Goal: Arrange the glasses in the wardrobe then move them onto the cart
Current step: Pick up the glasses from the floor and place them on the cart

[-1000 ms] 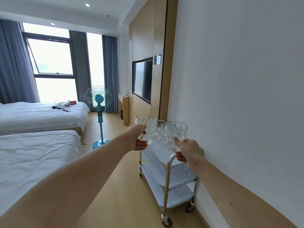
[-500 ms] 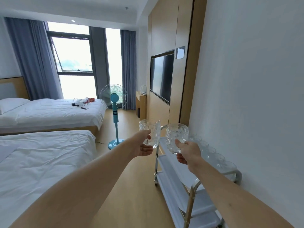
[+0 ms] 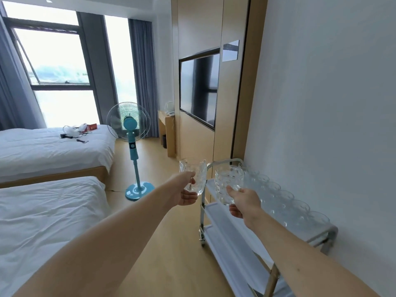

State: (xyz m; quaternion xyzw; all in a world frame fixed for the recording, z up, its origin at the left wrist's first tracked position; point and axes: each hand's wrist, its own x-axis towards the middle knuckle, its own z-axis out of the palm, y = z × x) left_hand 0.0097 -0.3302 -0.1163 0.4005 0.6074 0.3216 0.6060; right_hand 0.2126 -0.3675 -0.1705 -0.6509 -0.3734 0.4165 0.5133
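Closest to us, 2 bare arms reach out over the wooden floor. The left hand [image 3: 186, 192] has its fingers curled around a bumpy clear glass [image 3: 194, 175], and it hangs in the air just to the left of the cart [image 3: 222, 213]. The right hand [image 3: 244, 203] grips a second glass [image 3: 228, 184] the same way, and this one is up above the cart's top shelf. Both glasses stand upright and they are close together but not touching. A little farther along, a row of glasses [image 3: 287, 204] already sits on the top shelf, lined up near the white wall. So this looks like the step where glasses get moved onto the cart. Next, I think each hand needs to lower its glass slowly onto a bare spot on the shelf, beside the row, and then let go. Glass can chip, so it should not bump the others. Past the cart stand a blue fan [image 3: 130, 133], 2 white beds [image 3: 49, 146] and a dark TV [image 3: 199, 91] on the wall. The wardrobe is not in view.
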